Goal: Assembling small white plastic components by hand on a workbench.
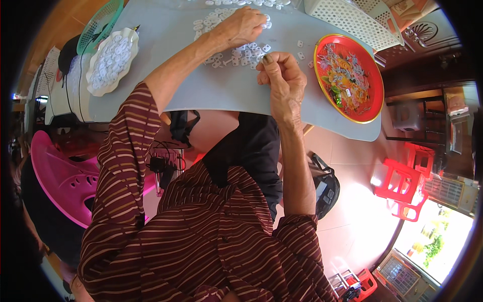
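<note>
Small white plastic pieces with holes (pixel 248 54) lie in a loose heap on the grey-blue table (pixel 221 93). My left hand (pixel 240 26) reaches across the heap, fingers curled together and tips down by a few white pieces at its far right side. Whatever those fingertips hold is hidden. Just right of the heap, my right hand (pixel 286 80) is raised with thumb and forefinger pinched together. What is between them is too small to make out. Beside my right hand stands a round red tray (pixel 376 95) with a gold rim, holding many small metal-looking parts over a flower pattern.
A white scalloped dish (pixel 92 83) full of white pieces stands on the left, near a green mesh basket (pixel 103 22). A white perforated basket (pixel 347 22) is at the far right. Below are a pink chair (pixel 55 171), a black bag (pixel 327 189) and red stools (pixel 400 181).
</note>
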`<state>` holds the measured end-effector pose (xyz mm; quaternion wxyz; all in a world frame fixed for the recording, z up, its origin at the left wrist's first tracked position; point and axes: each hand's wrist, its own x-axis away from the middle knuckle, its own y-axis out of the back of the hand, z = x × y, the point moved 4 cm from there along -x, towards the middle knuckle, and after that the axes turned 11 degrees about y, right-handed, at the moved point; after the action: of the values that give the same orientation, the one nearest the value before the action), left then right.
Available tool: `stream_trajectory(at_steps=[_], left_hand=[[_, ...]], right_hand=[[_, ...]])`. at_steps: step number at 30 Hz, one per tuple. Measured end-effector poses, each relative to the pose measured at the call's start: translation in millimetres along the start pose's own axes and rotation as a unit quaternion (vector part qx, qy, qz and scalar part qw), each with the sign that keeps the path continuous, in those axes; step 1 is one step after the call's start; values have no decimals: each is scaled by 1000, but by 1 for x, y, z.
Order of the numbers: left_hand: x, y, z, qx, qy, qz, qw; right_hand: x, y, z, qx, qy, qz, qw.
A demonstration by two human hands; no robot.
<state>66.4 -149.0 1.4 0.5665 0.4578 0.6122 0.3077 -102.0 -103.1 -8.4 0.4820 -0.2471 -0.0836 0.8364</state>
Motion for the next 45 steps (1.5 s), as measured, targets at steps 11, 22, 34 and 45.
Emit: stream_trajectory(at_steps=[11, 22, 34, 45], left_hand=[[58, 39, -45, 424, 236, 183, 855], [72, 37, -43, 629, 323, 130, 695], [67, 43, -47, 602, 319, 117, 722], [64, 51, -49, 507, 298, 157, 793]], right_hand=[[-2, 4, 1, -24, 69, -53, 996], [1, 7, -1, 9, 49, -37, 998], [1, 2, 3, 45, 54, -22, 997], [1, 3, 2, 48, 48, -17, 998]])
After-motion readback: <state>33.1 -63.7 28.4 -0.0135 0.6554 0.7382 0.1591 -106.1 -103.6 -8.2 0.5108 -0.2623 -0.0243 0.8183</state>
